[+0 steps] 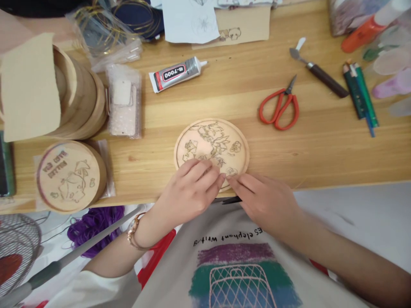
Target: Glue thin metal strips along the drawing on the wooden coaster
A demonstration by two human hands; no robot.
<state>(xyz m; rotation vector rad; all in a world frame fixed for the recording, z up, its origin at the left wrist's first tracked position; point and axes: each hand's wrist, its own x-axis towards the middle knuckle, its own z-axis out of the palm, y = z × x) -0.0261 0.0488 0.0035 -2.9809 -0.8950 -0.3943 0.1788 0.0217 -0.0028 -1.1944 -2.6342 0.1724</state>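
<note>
A round wooden disc with a raised rim lies near the table's front edge. Thin dark outlines of flowers and leaves cover its face. My left hand, with a watch at the wrist, rests over the disc's lower part, fingers bent and pinched together. What they pinch is too small to make out. My right hand meets it at the disc's lower right rim, its fingertips pressed together close to the left ones. From under the right palm sticks a slim black pointed tool, its tip toward the left; its rest is hidden.
Behind the disc lie a glue tube and red-handled scissors. A palette knife and coloured pencils are at right. Left stand a round wooden box and bagged pieces; golden wire coils lie behind.
</note>
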